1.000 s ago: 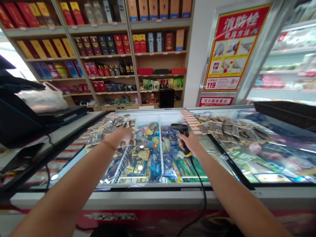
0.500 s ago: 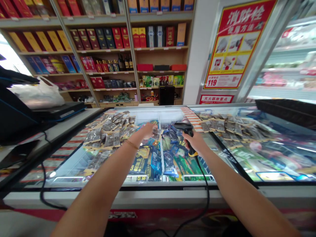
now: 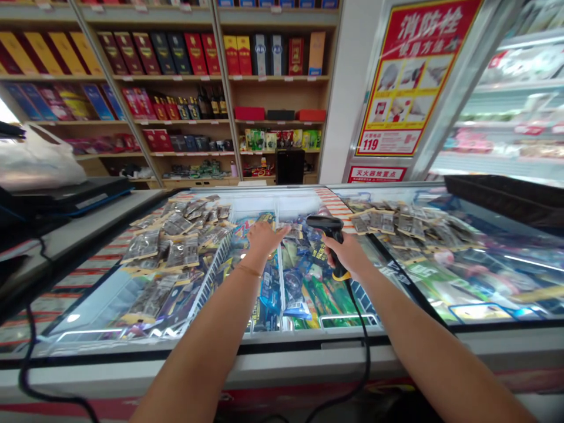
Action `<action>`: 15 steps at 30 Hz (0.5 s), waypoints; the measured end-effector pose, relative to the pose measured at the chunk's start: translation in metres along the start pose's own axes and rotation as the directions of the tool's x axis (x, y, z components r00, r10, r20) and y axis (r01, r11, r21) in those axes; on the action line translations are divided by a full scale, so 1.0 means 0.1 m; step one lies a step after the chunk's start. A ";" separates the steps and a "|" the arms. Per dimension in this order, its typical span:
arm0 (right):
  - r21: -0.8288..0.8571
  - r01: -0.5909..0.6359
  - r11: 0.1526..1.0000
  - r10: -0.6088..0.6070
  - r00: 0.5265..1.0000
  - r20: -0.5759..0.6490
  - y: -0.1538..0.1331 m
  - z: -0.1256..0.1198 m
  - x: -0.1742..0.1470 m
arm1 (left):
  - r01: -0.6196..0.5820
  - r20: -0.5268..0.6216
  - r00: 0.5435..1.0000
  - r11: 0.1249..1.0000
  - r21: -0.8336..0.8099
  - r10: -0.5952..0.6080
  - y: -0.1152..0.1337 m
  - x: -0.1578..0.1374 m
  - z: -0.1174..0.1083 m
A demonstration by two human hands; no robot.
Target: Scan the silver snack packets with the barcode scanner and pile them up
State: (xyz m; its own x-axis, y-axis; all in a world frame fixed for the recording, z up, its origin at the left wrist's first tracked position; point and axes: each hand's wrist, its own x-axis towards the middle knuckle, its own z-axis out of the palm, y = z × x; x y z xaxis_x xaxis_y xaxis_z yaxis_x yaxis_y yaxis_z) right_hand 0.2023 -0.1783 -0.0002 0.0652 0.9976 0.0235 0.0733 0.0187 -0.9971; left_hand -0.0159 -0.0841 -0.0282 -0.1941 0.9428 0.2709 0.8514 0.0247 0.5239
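In the middle of the view my left hand [image 3: 264, 239] is over the glass top of a chest freezer [image 3: 145, 370], palm down, fingers and thumb apart. Just right of its thumb is a small clear packet with dark contents [image 3: 294, 231]. My right hand [image 3: 346, 254] grips the handle of a black barcode scanner [image 3: 326, 224], whose head points left towards that packet. From the handle's yellow-edged base a black cable [image 3: 365, 341] runs down towards me. Left of my left hand lies a spread pile of similar packets [image 3: 183, 226].
More packets [image 3: 405, 226] lie on the glass at right, before a long black tray [image 3: 506, 202]. Under the glass are bagged frozen goods [image 3: 326, 294]. A white plastic bag [image 3: 39, 158] rests on a dark device at left. Shelves of boxes [image 3: 176, 53] stand behind.
My left hand has opened, its thumb now spread beside the small packet. The view has shifted a little, and the scanner stays in my right hand, aimed left.
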 end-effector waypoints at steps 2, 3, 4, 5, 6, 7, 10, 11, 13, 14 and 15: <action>-0.016 0.006 1.000 -0.006 1.000 0.003 0.02 0.00 0.01 | -0.015 0.019 1.000 0.999 0.030 0.014 0.04 -0.04 0.01; -0.020 0.007 1.000 -0.007 1.000 0.005 0.03 0.01 0.01 | -0.023 0.021 1.000 0.999 0.027 0.022 0.06 -0.04 0.02; -0.021 0.008 1.000 -0.008 1.000 0.007 0.03 0.01 0.01 | -0.019 0.021 1.000 1.000 0.015 0.019 0.07 -0.05 0.03; -0.022 0.010 1.000 -0.010 1.000 0.009 0.04 0.01 0.01 | -0.006 0.019 1.000 1.000 -0.006 0.006 0.08 -0.04 0.03; -0.022 0.013 1.000 -0.012 1.000 0.012 0.05 0.01 0.01 | 0.015 0.015 1.000 0.999 -0.038 -0.014 0.09 -0.03 0.03; -0.025 0.016 1.000 -0.016 1.000 0.014 0.05 0.02 0.01 | 0.036 0.011 0.999 0.996 -0.085 -0.036 0.08 -0.02 0.03; -0.032 0.031 0.999 -0.031 0.999 0.018 0.04 0.02 -0.01 | 0.037 -0.012 0.999 0.943 -0.332 -0.043 0.03 0.03 0.00; -0.035 0.036 0.999 -0.036 0.999 0.019 0.04 0.02 -0.01 | 0.015 -0.026 0.999 0.903 -0.430 -0.030 0.00 0.05 -0.01; -0.044 0.045 0.998 -0.044 0.999 0.025 0.04 0.02 -0.03 | -0.024 -0.054 0.998 0.793 -0.609 -0.011 -0.05 0.09 -0.02; -0.049 0.048 0.998 -0.047 0.999 0.026 0.04 0.02 -0.03 | -0.027 -0.060 0.998 0.731 -0.682 -0.020 -0.07 0.10 -0.01; -0.054 0.050 0.997 -0.049 0.998 0.028 0.04 0.03 -0.04 | -0.021 -0.063 0.997 0.670 -0.742 -0.038 -0.09 0.12 0.00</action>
State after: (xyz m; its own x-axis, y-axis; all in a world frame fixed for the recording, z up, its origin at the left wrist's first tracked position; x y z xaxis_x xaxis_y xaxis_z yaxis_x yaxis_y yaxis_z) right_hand 0.1999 -0.1819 -0.0049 0.0337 0.9970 0.0699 0.1299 0.0650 -0.9894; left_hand -0.0261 -0.0732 -0.0296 -0.2562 0.9186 0.3009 0.2128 -0.2500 0.9446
